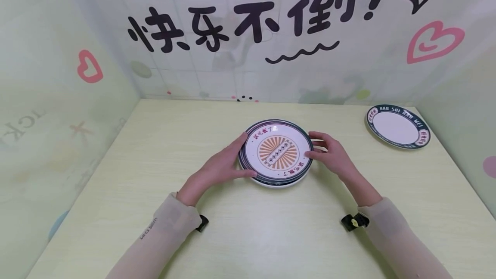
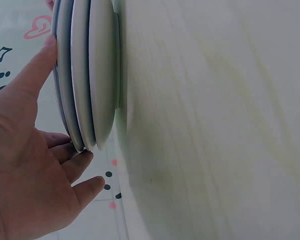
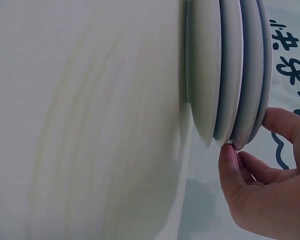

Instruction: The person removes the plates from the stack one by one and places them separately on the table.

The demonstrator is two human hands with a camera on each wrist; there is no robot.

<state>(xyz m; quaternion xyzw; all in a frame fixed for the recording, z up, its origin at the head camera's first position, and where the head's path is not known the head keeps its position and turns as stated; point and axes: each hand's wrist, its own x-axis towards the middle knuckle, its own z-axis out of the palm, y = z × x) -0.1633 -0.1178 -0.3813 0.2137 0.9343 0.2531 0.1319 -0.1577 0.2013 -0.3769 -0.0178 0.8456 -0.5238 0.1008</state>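
Observation:
Several round plates [image 1: 278, 175] stand stacked on the table, their edges dark-striped; the top plate [image 1: 253, 145] has an orange sunburst and red writing. At the stack's left side, my left hand [image 1: 217, 165] holds the rims, thumb along the near edge and fingers at the far left. From the right, my right hand [image 1: 331, 154] pinches the rim with its thumb over the top plate's edge. In the left wrist view, fingertips [image 2: 85, 159] reach the edges of the upper plates. The right wrist view has the fingertips [image 3: 228, 150] against the upper rims too, above the lowest plate [image 3: 205, 75].
A separate white plate [image 1: 393, 127] with a dark green lettered rim lies at the table's back right. Behind the pale wooden table [image 1: 252, 236] rises a printed wall sheet [image 1: 186, 76], with more sheets along both sides.

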